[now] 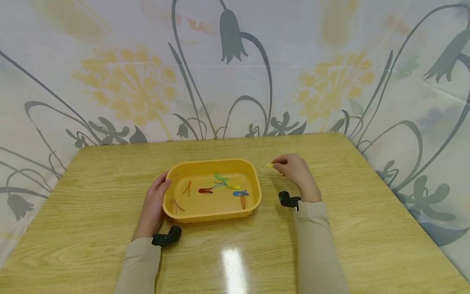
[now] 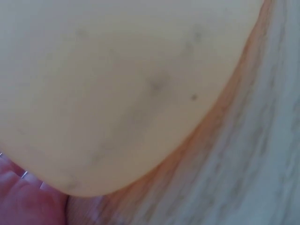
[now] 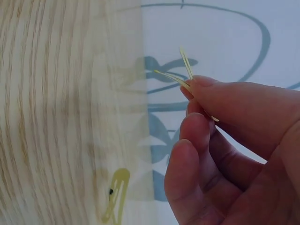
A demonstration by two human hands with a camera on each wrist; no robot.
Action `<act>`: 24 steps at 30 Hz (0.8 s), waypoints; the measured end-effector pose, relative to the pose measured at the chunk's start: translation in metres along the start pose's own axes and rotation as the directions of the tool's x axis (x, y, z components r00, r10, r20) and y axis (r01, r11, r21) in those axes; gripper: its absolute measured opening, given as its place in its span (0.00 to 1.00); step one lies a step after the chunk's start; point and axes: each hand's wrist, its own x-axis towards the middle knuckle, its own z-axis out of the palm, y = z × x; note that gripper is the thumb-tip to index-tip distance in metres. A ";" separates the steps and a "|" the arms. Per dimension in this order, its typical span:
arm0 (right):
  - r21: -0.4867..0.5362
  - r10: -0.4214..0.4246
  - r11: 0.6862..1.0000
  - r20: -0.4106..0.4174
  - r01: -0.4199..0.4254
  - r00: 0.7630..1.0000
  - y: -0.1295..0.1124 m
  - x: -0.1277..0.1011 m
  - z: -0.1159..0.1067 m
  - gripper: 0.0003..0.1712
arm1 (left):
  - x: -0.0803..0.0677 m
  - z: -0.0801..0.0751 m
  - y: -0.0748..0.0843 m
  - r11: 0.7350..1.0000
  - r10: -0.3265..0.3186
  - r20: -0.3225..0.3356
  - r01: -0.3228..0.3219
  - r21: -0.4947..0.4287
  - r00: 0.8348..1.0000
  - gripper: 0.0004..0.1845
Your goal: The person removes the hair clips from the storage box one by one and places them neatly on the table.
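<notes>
On the left, my left hand (image 1: 155,200) grips the end of a yellow plastic basin (image 1: 211,217), its thumb at the rim. The pale basin wall (image 2: 140,140) fills much of the left wrist view. Several snap hair clips lie scattered inside, among them a red clip (image 1: 205,190), a blue clip (image 1: 240,193) and a green clip (image 1: 221,177). Right of the basin, my right hand (image 1: 295,171) pinches a yellow hair clip (image 3: 186,65) between thumb and forefinger; its two legs are spread apart. Another yellow hair clip (image 3: 117,194) shows over the wood in the right wrist view.
The basin stands on a wooden table (image 1: 95,253) with a glossy light patch at the front. Behind and to the right hangs a flower-patterned cloth (image 1: 205,81), meeting the table's far edge. Each wrist carries a small black camera (image 1: 288,200).
</notes>
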 end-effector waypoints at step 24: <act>-0.009 0.039 0.999 -0.114 -0.040 0.993 0.020 0.005 -0.001 0.17 | 0.001 0.000 -0.001 1.000 -0.021 -0.004 0.020 -0.007 1.000 0.26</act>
